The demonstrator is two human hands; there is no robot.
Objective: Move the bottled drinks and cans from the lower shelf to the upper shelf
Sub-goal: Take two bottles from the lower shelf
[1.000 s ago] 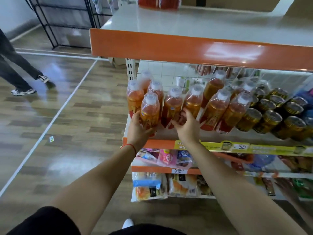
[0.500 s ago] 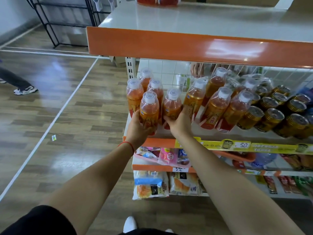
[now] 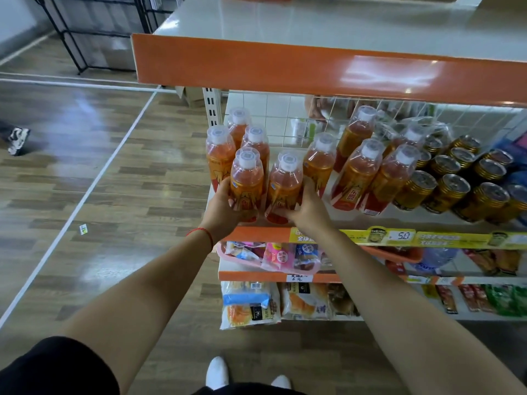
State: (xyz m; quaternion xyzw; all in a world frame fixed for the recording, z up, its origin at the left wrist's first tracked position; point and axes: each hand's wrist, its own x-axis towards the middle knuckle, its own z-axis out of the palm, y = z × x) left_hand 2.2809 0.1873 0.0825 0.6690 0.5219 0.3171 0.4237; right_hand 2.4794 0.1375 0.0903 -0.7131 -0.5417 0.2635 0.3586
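Several orange drink bottles with white caps stand on the lower shelf (image 3: 399,223), with gold cans (image 3: 459,178) to their right. My left hand (image 3: 224,209) grips the front left bottle (image 3: 246,181) near its base. Beside it, my right hand (image 3: 309,210) grips the neighbouring bottle (image 3: 285,183) low on its body. Both bottles sit at the shelf's front edge. The upper shelf (image 3: 313,27) with its orange front strip juts out above them; its near surface is bare.
A wire grid backs the lower shelf. Snack packets (image 3: 271,255) fill the shelves below. Wooden floor with a white line (image 3: 79,203) lies to the left, a black rack (image 3: 94,32) stands far left, and a person's shoe (image 3: 18,139) shows at the left edge.
My right hand shifted left from the middle bottles and closed round the bottle next to the left-hand one. The person on the left walked almost out of view.
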